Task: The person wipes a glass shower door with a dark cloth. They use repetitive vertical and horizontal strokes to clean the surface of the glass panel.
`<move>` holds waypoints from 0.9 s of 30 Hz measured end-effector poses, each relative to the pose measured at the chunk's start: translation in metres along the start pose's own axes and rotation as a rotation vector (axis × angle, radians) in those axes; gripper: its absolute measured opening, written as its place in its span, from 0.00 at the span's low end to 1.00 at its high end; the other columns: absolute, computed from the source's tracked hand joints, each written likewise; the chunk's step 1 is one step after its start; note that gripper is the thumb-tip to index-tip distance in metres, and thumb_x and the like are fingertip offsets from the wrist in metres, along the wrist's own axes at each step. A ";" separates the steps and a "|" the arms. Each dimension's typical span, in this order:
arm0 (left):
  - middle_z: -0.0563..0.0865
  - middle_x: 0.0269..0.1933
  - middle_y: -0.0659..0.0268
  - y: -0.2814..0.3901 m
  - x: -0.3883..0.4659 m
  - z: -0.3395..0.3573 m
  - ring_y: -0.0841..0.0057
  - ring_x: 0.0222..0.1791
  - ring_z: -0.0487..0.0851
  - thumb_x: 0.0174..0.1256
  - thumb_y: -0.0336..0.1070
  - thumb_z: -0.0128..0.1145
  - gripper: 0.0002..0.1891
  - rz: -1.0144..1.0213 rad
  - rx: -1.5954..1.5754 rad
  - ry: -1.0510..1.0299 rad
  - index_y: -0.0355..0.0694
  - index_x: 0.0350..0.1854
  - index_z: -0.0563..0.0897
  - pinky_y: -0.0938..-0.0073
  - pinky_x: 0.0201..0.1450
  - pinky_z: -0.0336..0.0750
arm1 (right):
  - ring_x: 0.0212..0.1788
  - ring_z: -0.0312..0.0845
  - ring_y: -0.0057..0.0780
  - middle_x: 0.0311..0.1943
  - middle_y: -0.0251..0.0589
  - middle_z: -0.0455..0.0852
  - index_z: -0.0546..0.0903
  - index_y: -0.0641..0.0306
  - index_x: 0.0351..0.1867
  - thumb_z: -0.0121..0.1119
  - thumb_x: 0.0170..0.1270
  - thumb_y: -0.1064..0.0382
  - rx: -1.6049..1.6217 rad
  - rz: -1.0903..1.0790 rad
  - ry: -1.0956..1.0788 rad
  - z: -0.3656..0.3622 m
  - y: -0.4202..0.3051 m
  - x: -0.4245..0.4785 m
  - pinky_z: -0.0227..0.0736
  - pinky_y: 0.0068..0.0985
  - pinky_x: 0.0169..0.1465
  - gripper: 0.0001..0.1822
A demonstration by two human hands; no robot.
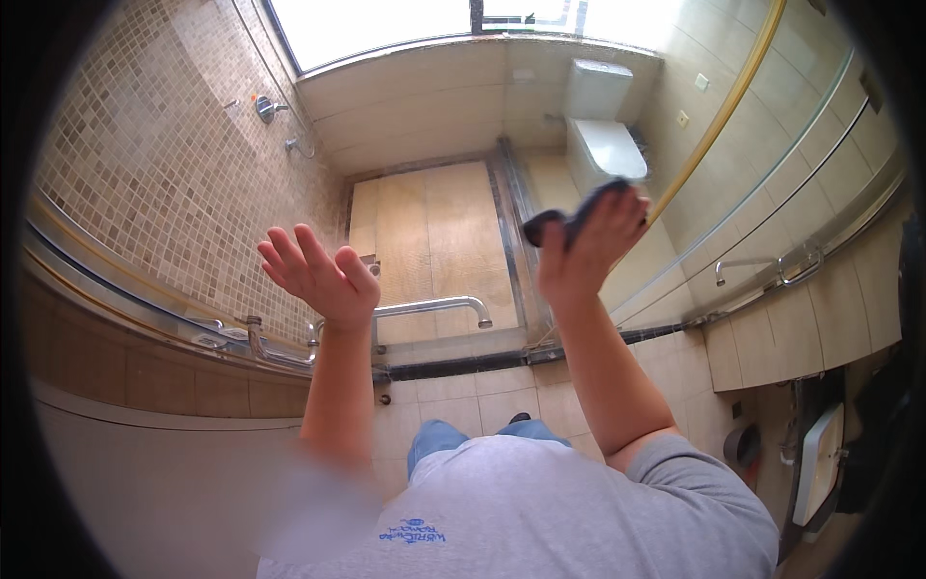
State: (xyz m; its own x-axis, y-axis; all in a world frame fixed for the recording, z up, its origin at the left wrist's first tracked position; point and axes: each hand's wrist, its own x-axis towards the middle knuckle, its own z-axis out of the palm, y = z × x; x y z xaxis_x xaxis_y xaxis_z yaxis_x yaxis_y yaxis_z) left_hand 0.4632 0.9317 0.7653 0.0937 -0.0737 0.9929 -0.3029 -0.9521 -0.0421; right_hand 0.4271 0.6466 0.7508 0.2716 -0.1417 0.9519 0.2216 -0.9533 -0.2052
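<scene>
My left hand [322,279] is raised with its fingers apart and holds nothing. A bent chrome door handle [434,307] runs beside its wrist. I cannot tell whether the palm touches the clear glass in front. To the right, my right hand [597,253] is up at a similar height, its fingers over a dark, blurred object [579,223]. Motion blur hides what kind of thing it is; one rounded end sticks out past the thumb. Behind that hand, a white toilet [611,148] stands beyond the glass.
A mosaic-tiled wall [181,174] with a chrome shower valve [268,108] rises at left. The shower floor [434,239] lies ahead behind a dark sill [456,367]. Another chrome handle [767,271] and a white washbasin [821,463] are at right.
</scene>
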 end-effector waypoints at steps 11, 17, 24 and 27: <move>0.53 0.80 0.53 0.002 -0.015 0.006 0.56 0.82 0.44 0.79 0.49 0.36 0.30 -0.064 -0.076 -0.015 0.41 0.78 0.58 0.53 0.80 0.31 | 0.77 0.32 0.73 0.79 0.54 0.46 0.68 0.56 0.72 0.55 0.66 0.41 -0.044 -0.092 -0.176 0.032 -0.084 -0.043 0.22 0.70 0.71 0.37; 0.51 0.80 0.51 -0.004 -0.018 0.001 0.56 0.82 0.40 0.79 0.49 0.37 0.31 -0.053 -0.084 -0.039 0.38 0.78 0.57 0.53 0.79 0.31 | 0.79 0.35 0.67 0.78 0.63 0.46 0.50 0.69 0.78 0.49 0.73 0.45 -0.108 0.031 -0.101 -0.003 -0.021 -0.021 0.28 0.61 0.75 0.42; 0.38 0.81 0.45 0.031 -0.040 -0.003 0.46 0.80 0.30 0.80 0.47 0.33 0.33 -0.164 -0.126 -0.193 0.37 0.80 0.45 0.44 0.77 0.26 | 0.78 0.31 0.71 0.77 0.68 0.41 0.46 0.73 0.77 0.44 0.75 0.47 0.017 0.226 -0.020 0.020 -0.065 -0.023 0.28 0.61 0.75 0.41; 0.40 0.81 0.46 0.036 -0.062 0.006 0.46 0.80 0.32 0.80 0.48 0.33 0.32 -0.130 -0.121 -0.168 0.40 0.81 0.47 0.43 0.77 0.25 | 0.77 0.35 0.73 0.79 0.53 0.48 0.65 0.55 0.74 0.53 0.68 0.44 -0.013 -0.104 -0.141 0.042 -0.102 -0.059 0.29 0.68 0.72 0.35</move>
State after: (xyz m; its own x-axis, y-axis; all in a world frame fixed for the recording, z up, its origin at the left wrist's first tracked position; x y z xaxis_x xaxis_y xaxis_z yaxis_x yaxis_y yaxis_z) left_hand 0.4521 0.9000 0.7017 0.2927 -0.0106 0.9561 -0.3886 -0.9150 0.1088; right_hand 0.4281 0.7634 0.7064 0.3764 -0.0042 0.9265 0.2432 -0.9645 -0.1032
